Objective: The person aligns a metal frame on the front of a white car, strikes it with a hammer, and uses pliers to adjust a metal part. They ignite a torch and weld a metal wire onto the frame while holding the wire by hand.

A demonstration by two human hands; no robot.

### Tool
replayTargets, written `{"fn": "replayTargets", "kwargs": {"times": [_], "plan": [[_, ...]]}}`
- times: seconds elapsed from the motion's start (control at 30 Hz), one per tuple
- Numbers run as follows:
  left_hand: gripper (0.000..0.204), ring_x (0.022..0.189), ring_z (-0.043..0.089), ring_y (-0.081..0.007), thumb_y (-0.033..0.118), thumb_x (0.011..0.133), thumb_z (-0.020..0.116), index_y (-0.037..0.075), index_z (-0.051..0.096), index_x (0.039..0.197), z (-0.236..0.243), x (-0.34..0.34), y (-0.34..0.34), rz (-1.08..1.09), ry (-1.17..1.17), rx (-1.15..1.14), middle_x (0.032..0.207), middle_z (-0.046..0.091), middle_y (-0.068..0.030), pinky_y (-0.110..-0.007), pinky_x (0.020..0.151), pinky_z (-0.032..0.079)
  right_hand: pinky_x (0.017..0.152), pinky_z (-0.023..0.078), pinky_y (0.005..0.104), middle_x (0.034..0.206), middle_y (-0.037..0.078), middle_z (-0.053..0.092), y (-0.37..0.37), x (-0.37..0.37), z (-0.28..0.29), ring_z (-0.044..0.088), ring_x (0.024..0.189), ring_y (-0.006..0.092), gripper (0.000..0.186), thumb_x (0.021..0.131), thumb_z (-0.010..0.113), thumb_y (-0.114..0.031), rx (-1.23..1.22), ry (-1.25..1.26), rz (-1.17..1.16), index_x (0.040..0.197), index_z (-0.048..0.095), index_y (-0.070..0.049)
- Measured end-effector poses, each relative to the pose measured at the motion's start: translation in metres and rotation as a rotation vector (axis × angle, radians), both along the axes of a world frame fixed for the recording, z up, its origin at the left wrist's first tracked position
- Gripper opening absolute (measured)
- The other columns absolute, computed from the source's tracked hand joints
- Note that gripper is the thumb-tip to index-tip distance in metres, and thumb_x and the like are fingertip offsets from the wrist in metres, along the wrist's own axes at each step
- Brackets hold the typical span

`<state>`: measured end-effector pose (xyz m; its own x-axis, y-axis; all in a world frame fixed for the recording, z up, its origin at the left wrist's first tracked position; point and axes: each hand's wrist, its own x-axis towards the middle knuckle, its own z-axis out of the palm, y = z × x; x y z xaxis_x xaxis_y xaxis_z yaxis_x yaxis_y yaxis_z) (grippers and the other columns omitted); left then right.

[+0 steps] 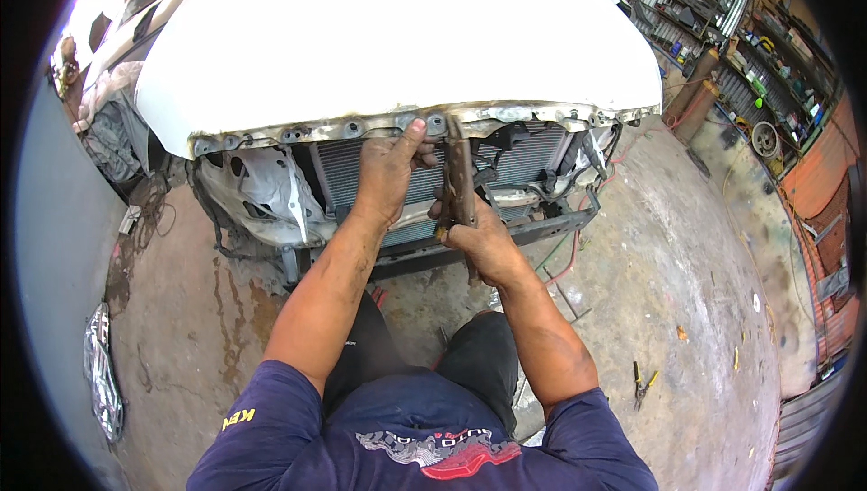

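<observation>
A white car hood [397,30] spreads ahead of me, its bare-metal front edge [352,129] worn and pierced by several holes. My left hand [390,164] is closed at the middle of that edge, thumb on the metal and fingers curled below it. Just to its right, my right hand [479,236] wraps around a rusty, long-handled metal tool [459,179] that looks like pliers. The tool stands nearly upright, and its upper end meets the hood edge. How its jaws sit there cannot be made out. Behind my hands shows the radiator [348,175].
Below the hood lies the exposed front frame with a dark lower crossbar [406,261]. Yellow-handled pliers [643,384] lie on the concrete floor [632,292] at right. A silvery wrapped item [104,374] rests by the left wall. Cluttered shelves [781,66] stand far right.
</observation>
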<state>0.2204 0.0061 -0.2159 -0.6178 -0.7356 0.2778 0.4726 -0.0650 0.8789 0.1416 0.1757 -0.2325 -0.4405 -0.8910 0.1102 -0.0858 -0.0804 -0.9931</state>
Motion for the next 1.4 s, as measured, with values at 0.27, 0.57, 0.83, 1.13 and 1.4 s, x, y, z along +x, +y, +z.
{"fn": "replayTargets", "kwargs": {"times": [0.27, 0.57, 0.83, 1.13, 1.4], "plan": [[0.042, 0.077, 0.067, -0.0203, 0.034, 0.101, 0.073, -0.006, 0.072, 0.092, 0.001, -0.001, 0.001, -0.010, 0.002, 0.002, 0.086, 0.070, -0.0134, -0.035, 0.074, 0.058, 0.086, 0.051, 0.0354, 0.101, 0.009, 0.062, 0.004, -0.015, -0.003, 0.061, 0.095, 0.0212, 0.054, 0.077, 0.070, -0.008, 0.084, 0.208, -0.044, 0.128, 0.057, 0.002], [0.042, 0.085, 0.068, -0.0214, 0.037, 0.099, 0.076, -0.005, 0.071, 0.104, 0.002, 0.011, -0.006, -0.043, 0.058, 0.178, 0.092, 0.070, -0.0127, -0.037, 0.079, 0.057, 0.102, 0.049, 0.0350, 0.120, 0.012, 0.063, 0.012, -0.027, 0.003, 0.061, 0.113, 0.0241, 0.063, 0.079, 0.065, -0.003, 0.135, 0.390, -0.047, 0.140, 0.052, 0.003], [0.038, 0.086, 0.068, -0.0209, 0.036, 0.099, 0.075, -0.001, 0.071, 0.108, 0.005, 0.019, -0.014, 0.000, 0.005, 0.063, 0.094, 0.070, -0.0103, -0.037, 0.078, 0.056, 0.099, 0.049, 0.0369, 0.122, 0.016, 0.062, 0.006, -0.013, 0.003, 0.061, 0.112, 0.0262, 0.061, 0.080, 0.065, -0.008, 0.130, 0.358, -0.006, 0.139, 0.051, 0.001], [0.038, 0.086, 0.068, -0.0198, 0.037, 0.099, 0.074, -0.001, 0.071, 0.107, 0.006, 0.019, -0.008, 0.015, 0.018, 0.094, 0.091, 0.069, -0.0091, -0.036, 0.078, 0.056, 0.096, 0.050, 0.0369, 0.116, 0.012, 0.061, -0.005, -0.002, 0.003, 0.060, 0.108, 0.0243, 0.059, 0.080, 0.065, -0.008, 0.168, 0.363, -0.004, 0.138, 0.052, 0.000], [0.038, 0.080, 0.068, -0.0187, 0.034, 0.101, 0.073, -0.004, 0.072, 0.103, 0.008, 0.017, -0.005, 0.042, 0.028, 0.085, 0.087, 0.069, -0.0101, -0.034, 0.074, 0.057, 0.089, 0.049, 0.0367, 0.104, 0.011, 0.060, -0.013, 0.010, -0.004, 0.059, 0.098, 0.0229, 0.053, 0.078, 0.065, -0.008, 0.095, 0.320, -0.048, 0.129, 0.053, 0.000]]}}
